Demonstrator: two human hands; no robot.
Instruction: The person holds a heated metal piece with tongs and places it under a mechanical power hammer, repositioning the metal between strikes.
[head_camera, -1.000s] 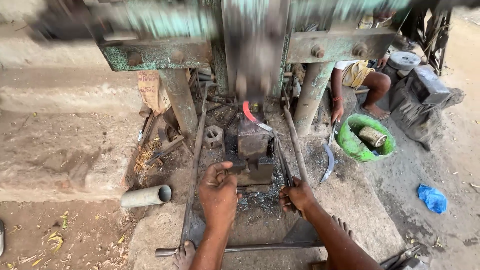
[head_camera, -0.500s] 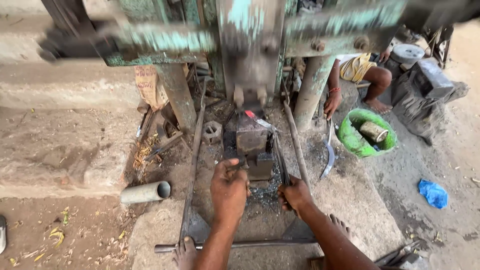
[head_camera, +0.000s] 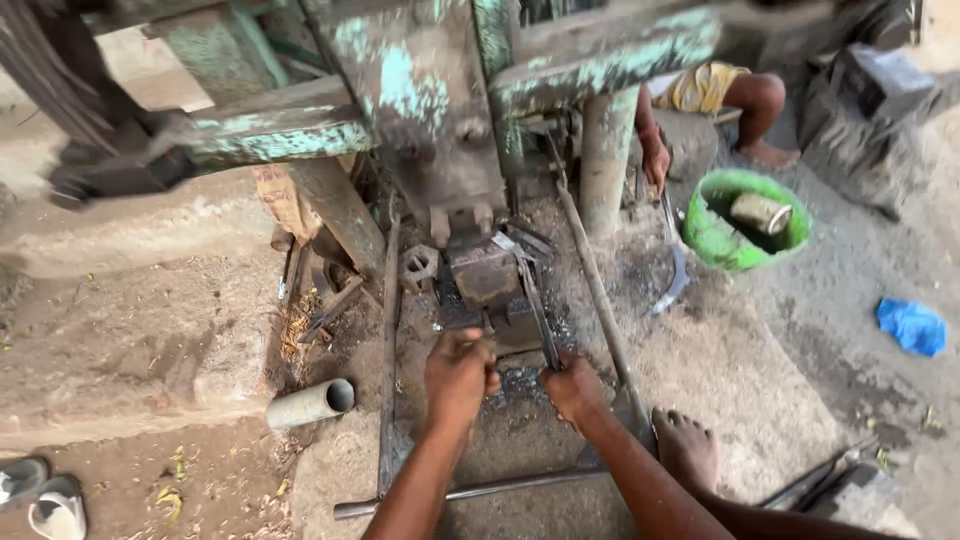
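Rusted iron and flaking green paint fill the view: a heavy forging press (head_camera: 440, 130) stands on a dirt and concrete floor (head_camera: 130, 330) strewn with dark metal scale. The left hand (head_camera: 458, 375) is curled into a fist just below the anvil block (head_camera: 488, 275), though what it grips is hidden under the fingers. The right hand (head_camera: 572, 388), just beside it, is clamped on the handles of long dark tongs (head_camera: 532, 300), which run away from it up to the top of the anvil block under the press ram. A bare foot (head_camera: 686, 448) rests on the ground right of the right hand, touching a flat metal strip. A thin steel rod (head_camera: 470, 492) lies across the floor nearer than both hands. Left of the left hand a short grey pipe (head_camera: 312, 402) lies on its side, and sandals (head_camera: 45, 495) sit at the far left edge. Well beyond the right hand, a second person sits with a hand (head_camera: 656, 160) on a curved blade (head_camera: 672, 262), beside a green basin (head_camera: 745, 222) holding a tin. A crumpled blue cloth (head_camera: 912, 326) lies far right.
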